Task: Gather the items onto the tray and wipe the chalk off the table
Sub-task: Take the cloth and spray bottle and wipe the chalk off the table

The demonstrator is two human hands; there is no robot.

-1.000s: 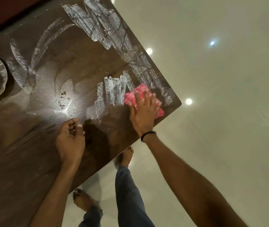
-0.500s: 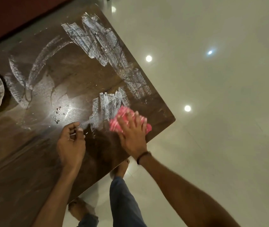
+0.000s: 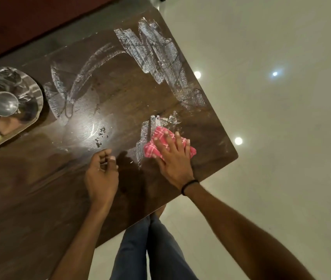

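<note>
On dark table (image 3: 29, 199), chalk smears (image 3: 156, 51), glossy floor (image 3: 281, 158)

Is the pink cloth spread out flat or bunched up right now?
Bunched: the pink cloth is a crumpled wad, pressed under the right hand's flat fingers.

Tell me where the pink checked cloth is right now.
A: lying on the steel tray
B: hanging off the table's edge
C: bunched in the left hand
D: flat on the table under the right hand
D: the right hand lies with fingers spread over the pink cloth, pressing it onto the table beside a chalk patch; the left hand holds nothing.
</note>
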